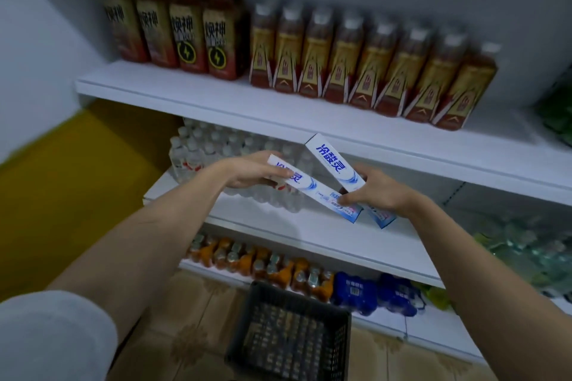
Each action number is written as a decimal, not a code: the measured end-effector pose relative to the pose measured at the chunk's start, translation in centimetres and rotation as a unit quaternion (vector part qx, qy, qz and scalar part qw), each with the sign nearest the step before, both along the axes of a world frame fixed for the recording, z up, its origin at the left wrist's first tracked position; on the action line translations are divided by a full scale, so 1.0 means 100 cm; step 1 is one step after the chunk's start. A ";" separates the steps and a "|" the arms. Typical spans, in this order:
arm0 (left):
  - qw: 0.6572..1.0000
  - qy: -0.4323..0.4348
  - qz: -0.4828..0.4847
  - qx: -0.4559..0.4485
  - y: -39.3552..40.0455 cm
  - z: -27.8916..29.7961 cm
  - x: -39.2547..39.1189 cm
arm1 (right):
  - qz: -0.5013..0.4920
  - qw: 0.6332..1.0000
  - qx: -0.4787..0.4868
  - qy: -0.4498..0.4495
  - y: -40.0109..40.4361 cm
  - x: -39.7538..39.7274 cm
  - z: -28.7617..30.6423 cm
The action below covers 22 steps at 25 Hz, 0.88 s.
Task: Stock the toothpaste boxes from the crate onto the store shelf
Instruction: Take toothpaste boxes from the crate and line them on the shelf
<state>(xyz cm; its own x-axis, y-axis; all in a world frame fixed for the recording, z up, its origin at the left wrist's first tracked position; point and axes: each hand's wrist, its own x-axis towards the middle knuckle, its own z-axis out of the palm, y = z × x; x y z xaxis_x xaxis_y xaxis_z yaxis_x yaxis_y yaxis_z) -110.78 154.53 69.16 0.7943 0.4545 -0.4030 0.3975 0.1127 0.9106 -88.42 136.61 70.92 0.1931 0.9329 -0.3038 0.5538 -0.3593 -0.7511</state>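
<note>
The premises are a small retail shop. White tiered display shelving runs along a grey wall, stocked in ordered rows facing outward. The top tier carries identical dark-red drink bottles with gold labels. The tier below holds shrink-wrapped packs of clear water bottles. The lowest tier holds wrapped packs of orange-labelled bottles and blue-wrapped multipacks. A black plastic lattice crate stands on the patterned tan tiled floor before the shelving.
</note>
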 end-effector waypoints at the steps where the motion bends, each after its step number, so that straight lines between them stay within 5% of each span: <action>1: 0.997 0.037 -0.031 0.059 0.003 0.006 0.002 | 0.006 1.000 -0.003 -0.012 0.000 0.003 0.006; 4: 0.941 0.176 -0.187 0.221 0.011 0.040 0.015 | 0.029 0.999 0.008 -0.022 0.001 0.004 0.031; 10: 0.843 0.341 -0.284 0.304 0.005 0.086 0.046 | 0.043 0.996 0.048 -0.062 0.002 -0.005 0.064; 16: 0.902 0.248 -0.238 0.261 0.043 0.206 0.024 | -0.041 0.973 0.189 -0.123 -0.004 0.004 0.173; 22: 0.900 0.101 -0.187 0.380 0.060 0.365 -0.010 | -0.086 0.925 0.332 -0.162 -0.022 0.005 0.298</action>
